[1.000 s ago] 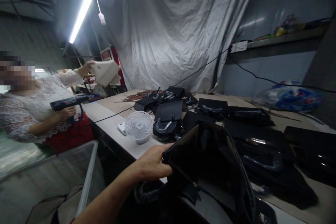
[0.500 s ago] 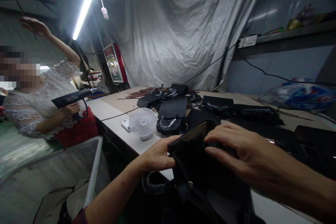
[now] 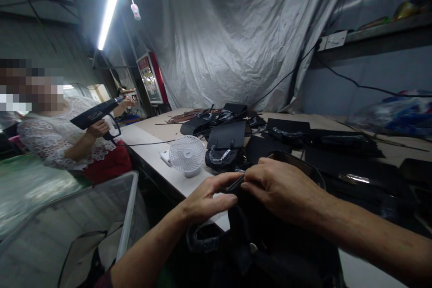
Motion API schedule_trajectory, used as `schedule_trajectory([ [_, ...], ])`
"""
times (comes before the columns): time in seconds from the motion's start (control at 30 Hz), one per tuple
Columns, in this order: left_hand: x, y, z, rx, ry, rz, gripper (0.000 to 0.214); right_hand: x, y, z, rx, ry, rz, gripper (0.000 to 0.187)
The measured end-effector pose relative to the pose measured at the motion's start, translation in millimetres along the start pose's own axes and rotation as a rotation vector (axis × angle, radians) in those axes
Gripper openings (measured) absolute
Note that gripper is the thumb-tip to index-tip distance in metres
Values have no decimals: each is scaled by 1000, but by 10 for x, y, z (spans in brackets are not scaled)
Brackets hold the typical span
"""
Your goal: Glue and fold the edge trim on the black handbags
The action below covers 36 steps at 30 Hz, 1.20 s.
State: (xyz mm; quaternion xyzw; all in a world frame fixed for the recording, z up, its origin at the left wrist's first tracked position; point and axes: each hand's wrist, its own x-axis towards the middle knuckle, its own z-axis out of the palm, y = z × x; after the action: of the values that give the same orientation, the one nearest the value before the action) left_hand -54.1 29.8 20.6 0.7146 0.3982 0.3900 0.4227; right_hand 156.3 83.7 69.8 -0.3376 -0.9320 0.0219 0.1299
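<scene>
Moved leftward, the right hand [image 3: 280,184] pinches the rim of the near, central black bag [image 3: 290,247] beside the loosely gripping left hand [image 3: 207,198], that stiff-looking edge probably offering better hold than the light, softer body.

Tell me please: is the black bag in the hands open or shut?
Open. Beyond the right hand, the far rim of the black bag stands away, showing some inner side.
</scene>
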Motion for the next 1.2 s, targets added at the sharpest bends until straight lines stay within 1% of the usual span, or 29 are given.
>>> schedule_trajectory([
  [0.1, -3, 37, 67, 52, 83, -41, 50, 7, -16, 1, 2, 6, -2, 27],
  [0.17, -5, 61, 104, 114, 121, -43, 43, 14, -39, -11, -8, 16, 5, 28],
  [0.33, -14, 101, 141, 169, 155, -19, 38, 26, -80, -20, -24, 20, 47, 27],
  [0.5, -12, 72, 153, 107, 171, -32, 37, 13, -74, 15, -51, 69, 31, 26],
  [0.63, -21, 37, 151, 102, 184, -27, 35, 26, -84, 32, -59, 76, 39, 26],
  [0.8, 8, 77, 153, 120, 228, -48, 32, 53, -119, 24, -106, 81, 20, 26],
  [0.9, 37, 118, 193, 169, 280, -64, 32, 52, -136, 24, -121, 89, 9, 26],
  [1.03, 50, 146, 241, 305, 365, -26, 28, 20, -108, 12, -136, 94, 6, 26],
  [1.13, 38, 149, 226, 433, 428, -3, 25, -21, -5, -22, -112, 66, 79, 22],
  [1.2, 20, 149, 202, 470, 438, -9, 25, -42, 93, -50, -52, 32, 140, 18],
])
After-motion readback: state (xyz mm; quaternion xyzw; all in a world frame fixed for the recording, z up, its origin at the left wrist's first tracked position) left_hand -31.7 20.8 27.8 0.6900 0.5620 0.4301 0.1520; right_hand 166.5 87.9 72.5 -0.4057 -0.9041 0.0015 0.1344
